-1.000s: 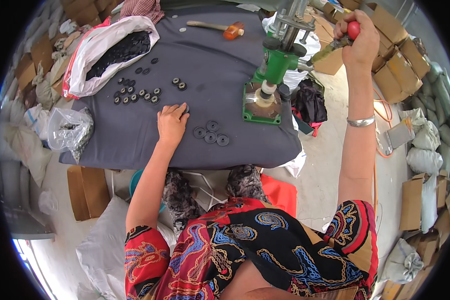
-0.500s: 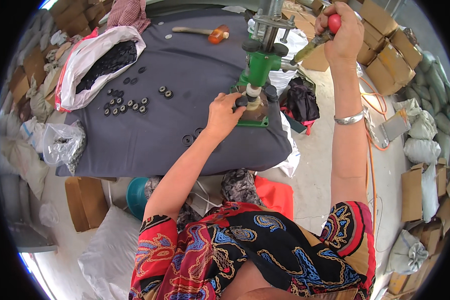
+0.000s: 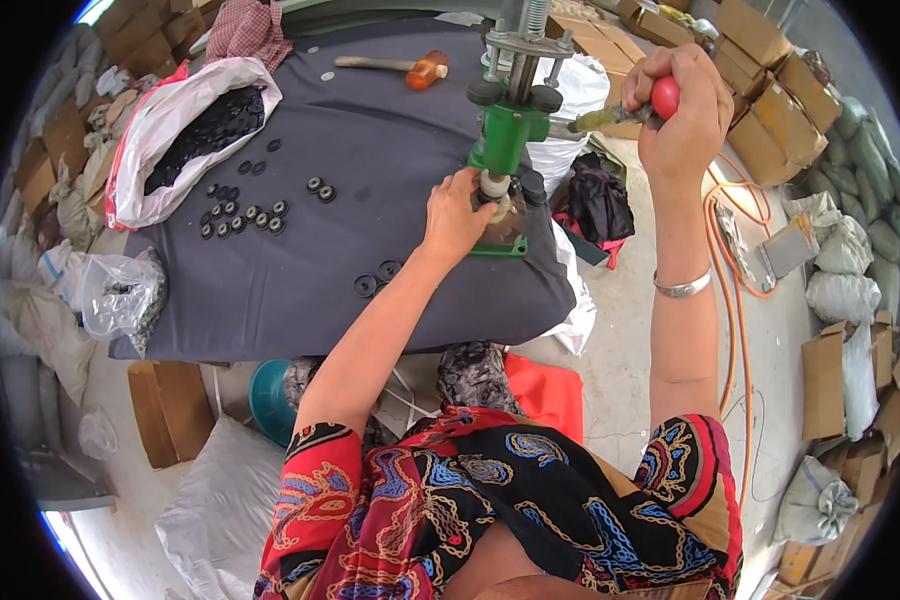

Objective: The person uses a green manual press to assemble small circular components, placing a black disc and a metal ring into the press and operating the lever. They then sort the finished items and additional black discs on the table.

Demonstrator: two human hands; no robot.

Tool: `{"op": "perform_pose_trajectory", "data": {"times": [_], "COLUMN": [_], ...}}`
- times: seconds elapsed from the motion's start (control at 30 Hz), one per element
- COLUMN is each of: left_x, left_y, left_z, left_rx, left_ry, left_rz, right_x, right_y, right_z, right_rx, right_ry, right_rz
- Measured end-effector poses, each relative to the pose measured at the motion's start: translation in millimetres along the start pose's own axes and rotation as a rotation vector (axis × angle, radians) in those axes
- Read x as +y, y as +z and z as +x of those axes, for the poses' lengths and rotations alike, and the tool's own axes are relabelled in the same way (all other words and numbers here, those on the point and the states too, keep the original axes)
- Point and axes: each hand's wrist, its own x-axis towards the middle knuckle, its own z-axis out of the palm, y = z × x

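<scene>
A green hand press [image 3: 503, 138] stands at the right part of the dark-covered table. My right hand [image 3: 687, 110] is closed around its lever [image 3: 597, 120], with the red ball knob [image 3: 665, 97] showing beside the fingers. My left hand [image 3: 454, 218] reaches in at the press base, its fingertips curled close to the white tip [image 3: 493, 183] of the ram. Whatever those fingers hold is hidden behind them. Nearer to me, several black rings [image 3: 367, 286] lie by my left forearm. Black wheels with metal centres [image 3: 253, 213] are grouped on the left half of the table.
An open white sack [image 3: 130, 180] of black parts lies at the table's left, with a clear bag [image 3: 120, 300] of small parts in front. A mallet [image 3: 425, 71] rests at the back. Orange hose [image 3: 735, 290] runs along the floor at right, near stacked cartons [image 3: 782, 120].
My right hand has come down with the lever, and the ram tip sits lower against the base. The black round part seen in my left fingers earlier no longer shows.
</scene>
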Motion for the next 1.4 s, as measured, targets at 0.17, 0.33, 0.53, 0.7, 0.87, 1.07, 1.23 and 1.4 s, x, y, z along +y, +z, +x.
{"op": "perform_pose_trajectory", "data": {"times": [0.17,0.33,0.53,0.7,0.87,1.07,1.23,1.4], "left_x": [1.8,1.6,0.7,-35.2,-105.4,-143.8,-156.8,-143.5], "left_y": [4.8,-5.8,-31.0,-105.5,-170.6,-191.8,-190.8,-191.1], "left_z": [2.6,0.6,-5.4,-32.6,-57.4,-40.8,-37.3,-64.1], "left_rx": [-0.005,-0.002,-0.023,0.152,0.298,0.155,-0.124,-0.206], "left_ry": [-0.04,-0.079,0.112,0.077,-0.061,-0.138,-0.252,-0.173], "left_rz": [-0.055,-0.111,-0.029,0.202,0.621,0.785,0.91,0.742], "right_x": [-3.5,15.2,33.7,10.6,-6.6,4.8,14.5,17.6], "right_y": [-3.4,-13.5,-26.5,-20.7,-5.7,-6.5,-7.1,-8.6], "right_z": [-27.3,-101.9,-157.2,-126.2,-46.0,24.3,43.1,41.3], "right_rx": [0.012,-0.095,-0.194,-0.193,-0.084,0.004,0.052,0.09], "right_ry": [-0.045,-0.27,-0.46,-0.277,-0.038,0.155,0.264,0.258], "right_rz": [-0.039,-0.011,-0.234,-0.132,0.009,0.051,0.082,0.085]}}
